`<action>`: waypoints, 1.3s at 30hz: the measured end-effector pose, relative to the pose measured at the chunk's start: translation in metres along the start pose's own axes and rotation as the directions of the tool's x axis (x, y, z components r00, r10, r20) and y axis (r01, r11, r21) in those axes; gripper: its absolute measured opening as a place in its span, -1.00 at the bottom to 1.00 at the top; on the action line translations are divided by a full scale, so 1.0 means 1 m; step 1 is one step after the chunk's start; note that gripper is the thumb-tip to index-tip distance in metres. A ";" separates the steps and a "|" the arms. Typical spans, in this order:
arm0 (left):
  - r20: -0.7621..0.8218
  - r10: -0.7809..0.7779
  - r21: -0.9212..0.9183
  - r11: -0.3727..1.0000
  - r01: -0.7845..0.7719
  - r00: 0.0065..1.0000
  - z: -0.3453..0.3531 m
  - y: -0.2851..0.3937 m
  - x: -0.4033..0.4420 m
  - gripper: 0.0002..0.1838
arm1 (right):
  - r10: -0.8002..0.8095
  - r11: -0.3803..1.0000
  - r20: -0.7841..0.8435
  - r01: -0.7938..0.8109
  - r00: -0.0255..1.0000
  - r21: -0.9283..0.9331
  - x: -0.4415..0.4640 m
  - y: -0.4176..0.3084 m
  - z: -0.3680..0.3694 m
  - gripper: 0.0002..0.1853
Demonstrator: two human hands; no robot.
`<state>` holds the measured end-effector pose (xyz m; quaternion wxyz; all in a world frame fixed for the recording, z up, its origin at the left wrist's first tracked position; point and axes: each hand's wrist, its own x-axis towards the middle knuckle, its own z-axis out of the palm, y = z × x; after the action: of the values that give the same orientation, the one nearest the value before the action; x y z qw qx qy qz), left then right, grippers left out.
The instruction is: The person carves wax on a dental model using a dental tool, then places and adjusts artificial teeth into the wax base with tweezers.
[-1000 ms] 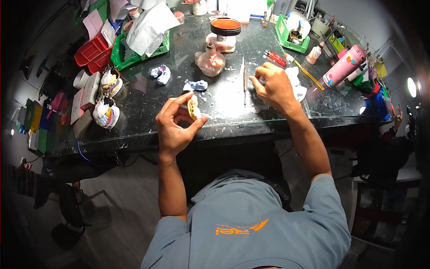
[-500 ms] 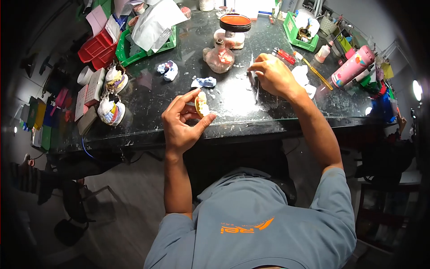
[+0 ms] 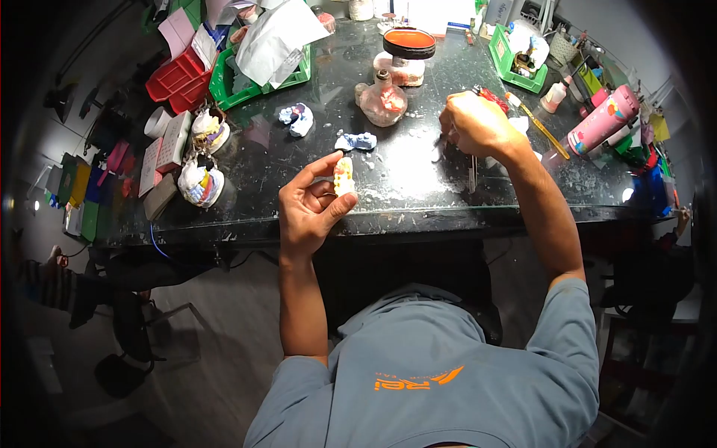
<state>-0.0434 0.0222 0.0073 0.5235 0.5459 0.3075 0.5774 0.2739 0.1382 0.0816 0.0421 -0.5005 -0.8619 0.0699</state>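
Between the thumb and index finger of my left hand (image 3: 314, 201) is a yellow and white dental model (image 3: 343, 178), held upright near the front edge of the black table (image 3: 403, 217). My right hand (image 3: 478, 125) is closed over thin metal tools (image 3: 472, 173), whose ends show below the fingers. Blue-white moulded pieces lie beyond the left hand, one (image 3: 355, 142) close to it and another (image 3: 296, 119) farther left. A glass flask with pink contents (image 3: 384, 103) stands between and beyond the hands.
An orange-topped round dish (image 3: 408, 43) stands behind the flask. Green bins (image 3: 224, 84) and a red bin (image 3: 175, 82) are at the back left. Mounted dental models (image 3: 200, 183) sit left. A yellow brush (image 3: 544, 131) and pink bottle (image 3: 603, 119) are right.
The view has shifted, so the table items appear farther right. My right hand has come down over the thin tools and closed on them. The model in my left hand has turned.
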 end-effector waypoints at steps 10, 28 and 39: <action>0.050 -0.053 -0.088 0.995 0.057 0.997 -0.004 0.005 0.000 -0.31 | -0.061 0.997 -0.233 0.069 0.971 0.026 -0.024 0.004 0.018 -0.79; 0.145 -0.292 -0.668 0.676 0.311 0.945 0.014 -0.010 0.007 -0.15 | 0.527 0.142 -0.524 0.538 0.669 0.831 -0.080 -0.096 0.081 -0.82; 0.194 -0.259 -0.391 0.864 0.317 0.946 0.020 -0.003 0.003 -0.04 | 0.482 0.056 -0.507 0.553 0.715 0.832 -0.065 -0.128 0.093 -0.78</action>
<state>-0.0233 0.0220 0.0096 0.7278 0.4070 0.2192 0.5066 0.1831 0.0121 0.0099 0.6963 -0.2838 -0.4859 0.4455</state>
